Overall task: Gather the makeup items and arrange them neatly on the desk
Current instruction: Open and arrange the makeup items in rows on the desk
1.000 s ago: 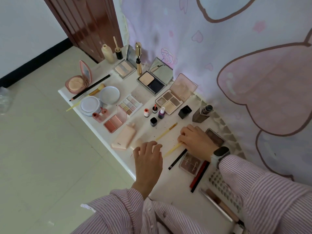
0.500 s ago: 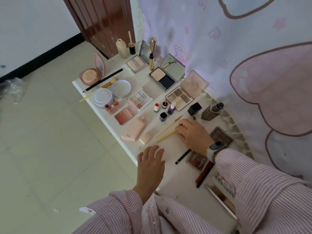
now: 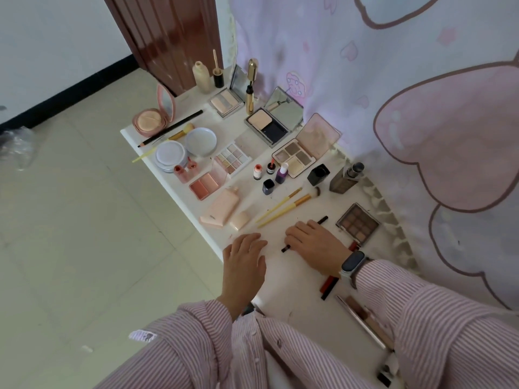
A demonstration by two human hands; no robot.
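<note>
Black pencil point(image 3: 304, 233) under right hand point(image 3: 314, 244), fingers curled on it, left hand point(image 3: 245, 258) relaxed flat on desk point(image 3: 297, 299)

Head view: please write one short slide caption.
Right hand picks up a black pencil; left hand rests on the desk.

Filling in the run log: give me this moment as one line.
right hand: grips black pencil | left hand: open, rests at desk edge | two yellow brushes: side by side
</note>
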